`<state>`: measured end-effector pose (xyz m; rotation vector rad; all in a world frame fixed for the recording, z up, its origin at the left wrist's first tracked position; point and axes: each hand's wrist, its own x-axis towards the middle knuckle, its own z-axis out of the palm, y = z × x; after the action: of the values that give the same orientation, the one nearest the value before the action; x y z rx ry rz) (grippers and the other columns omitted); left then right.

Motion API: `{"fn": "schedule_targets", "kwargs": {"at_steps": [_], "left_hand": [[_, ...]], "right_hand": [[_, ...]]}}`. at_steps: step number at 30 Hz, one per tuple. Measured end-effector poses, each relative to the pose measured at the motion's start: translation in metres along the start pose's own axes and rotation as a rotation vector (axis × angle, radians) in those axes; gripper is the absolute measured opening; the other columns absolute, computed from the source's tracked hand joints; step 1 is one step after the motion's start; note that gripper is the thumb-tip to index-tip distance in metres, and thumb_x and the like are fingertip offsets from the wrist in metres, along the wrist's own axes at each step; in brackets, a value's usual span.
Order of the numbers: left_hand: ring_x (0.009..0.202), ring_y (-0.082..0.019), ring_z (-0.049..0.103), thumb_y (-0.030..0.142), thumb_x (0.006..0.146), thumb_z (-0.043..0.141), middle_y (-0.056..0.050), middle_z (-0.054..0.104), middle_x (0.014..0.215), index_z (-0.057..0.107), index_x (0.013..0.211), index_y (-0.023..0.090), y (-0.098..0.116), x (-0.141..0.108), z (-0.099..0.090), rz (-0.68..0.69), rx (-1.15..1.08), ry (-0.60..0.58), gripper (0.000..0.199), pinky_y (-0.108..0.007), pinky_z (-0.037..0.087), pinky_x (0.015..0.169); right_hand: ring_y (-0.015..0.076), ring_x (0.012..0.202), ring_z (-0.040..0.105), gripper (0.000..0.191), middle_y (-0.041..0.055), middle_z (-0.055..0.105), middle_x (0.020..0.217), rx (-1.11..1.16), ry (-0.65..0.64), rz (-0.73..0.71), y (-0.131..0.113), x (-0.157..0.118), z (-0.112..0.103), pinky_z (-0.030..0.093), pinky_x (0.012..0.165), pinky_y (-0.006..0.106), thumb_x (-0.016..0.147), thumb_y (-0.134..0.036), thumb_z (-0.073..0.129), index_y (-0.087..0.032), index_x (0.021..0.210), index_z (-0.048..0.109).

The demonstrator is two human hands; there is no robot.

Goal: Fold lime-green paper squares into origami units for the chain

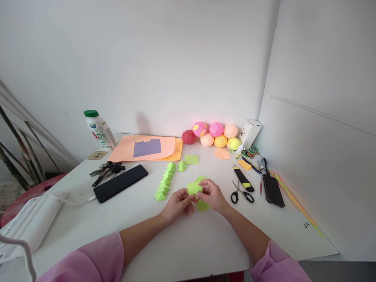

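Between my two hands is a small light green paper piece (194,188). My left hand (178,204) pinches its lower left side, and my right hand (212,194) grips its right edge with thumb and fingers. More green paper (203,206) lies on the table beneath them, partly covered by my right hand. A row of folded green paper pyramids (165,182) runs to the left of my hands. One separate folded green piece (181,166) stands beside a flat green sheet (192,159), farther back.
Scissors (242,192), a cutter (243,179) and a phone (273,190) lie to the right. Colourful paper balls (216,129) sit by the wall. Keys (108,169), a black power bank (120,183), orange sheets (123,148) and a bottle (101,132) are left.
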<state>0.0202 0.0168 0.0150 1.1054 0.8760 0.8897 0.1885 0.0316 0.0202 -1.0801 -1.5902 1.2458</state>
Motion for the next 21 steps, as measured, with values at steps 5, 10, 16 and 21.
{"fn": "schedule_targets", "kwargs": {"at_steps": [5,10,16,21], "left_hand": [[0.045,-0.012,0.055,0.049,0.070,0.063,0.000,0.063,0.054,0.053,0.076,0.016,0.0000,-0.0006,0.0004,0.025,0.030,0.002,0.034,-0.022,0.041,0.044],[0.047,-0.012,0.057,0.049,0.068,0.064,-0.003,0.067,0.066,0.053,0.078,0.016,0.0003,-0.0011,0.0007,0.014,0.043,0.020,0.036,-0.022,0.042,0.044],[0.040,-0.011,0.056,0.051,0.068,0.063,-0.001,0.066,0.059,0.054,0.073,0.016,-0.0011,0.0012,0.0006,-0.035,0.064,0.002,0.037,-0.022,0.040,0.039],[0.039,-0.011,0.053,0.050,0.071,0.061,0.000,0.061,0.049,0.054,0.072,0.015,-0.0040,0.0022,-0.0005,-0.041,0.090,-0.008,0.035,-0.021,0.039,0.040]], "right_hand": [[0.0131,0.063,0.061,0.033,-0.0027,0.062,0.070,0.020,0.008,0.003,-0.0011,0.0002,0.0003,0.046,0.062,0.027,0.073,-0.024,0.063,-0.020,0.099,0.044],[0.0136,0.063,0.061,0.039,-0.0035,0.060,0.069,0.000,0.021,0.008,0.0006,0.0003,-0.0002,0.046,0.063,0.028,0.071,-0.023,0.064,-0.020,0.105,0.044],[0.0122,0.062,0.059,0.043,-0.0045,0.059,0.067,-0.008,0.011,-0.010,-0.0006,0.0002,0.0008,0.046,0.064,0.028,0.070,-0.020,0.064,-0.020,0.109,0.045],[0.0116,0.060,0.059,0.041,-0.0047,0.058,0.066,-0.009,0.016,-0.006,0.0003,0.0006,0.0014,0.046,0.064,0.028,0.070,-0.020,0.064,-0.019,0.107,0.047]]}}
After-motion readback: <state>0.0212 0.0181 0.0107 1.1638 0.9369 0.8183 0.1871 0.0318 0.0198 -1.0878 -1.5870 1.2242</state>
